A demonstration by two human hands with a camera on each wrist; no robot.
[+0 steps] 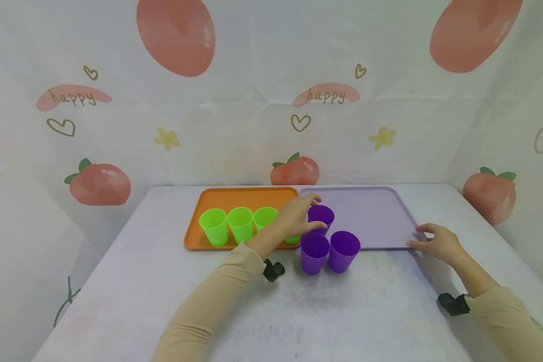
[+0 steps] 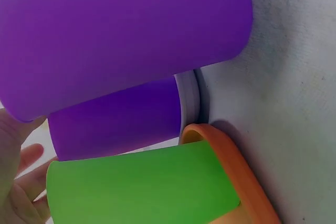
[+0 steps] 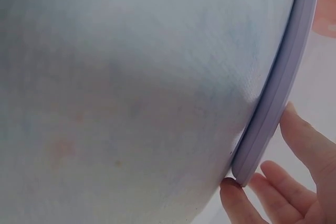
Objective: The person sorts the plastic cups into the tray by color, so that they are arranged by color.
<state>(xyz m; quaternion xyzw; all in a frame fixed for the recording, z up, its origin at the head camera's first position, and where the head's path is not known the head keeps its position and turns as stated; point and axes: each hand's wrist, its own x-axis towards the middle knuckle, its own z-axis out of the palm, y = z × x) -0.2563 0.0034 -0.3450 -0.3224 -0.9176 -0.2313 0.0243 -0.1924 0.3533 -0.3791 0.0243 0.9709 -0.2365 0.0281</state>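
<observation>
My left hand (image 1: 297, 215) reaches over the orange tray to a purple cup (image 1: 324, 213) standing at the left side of the lilac tray (image 1: 371, 216). Its thumb lies in front of that cup and the fingers behind the rim; the left wrist view does not show a firm grip. Two more purple cups, one left (image 1: 314, 254) and one right (image 1: 344, 251), stand upright just in front. At the lilac tray's front right corner, my right hand (image 1: 441, 245) holds the rim (image 3: 278, 87) between thumb and fingers.
Several bright green cups (image 1: 214, 227) stand in a row on the orange tray (image 1: 190, 240), left of the lilac one; my left arm partly hides them. Both trays lie on a pale table (image 1: 131, 286). A printed cloth (image 1: 235, 120) hangs behind it.
</observation>
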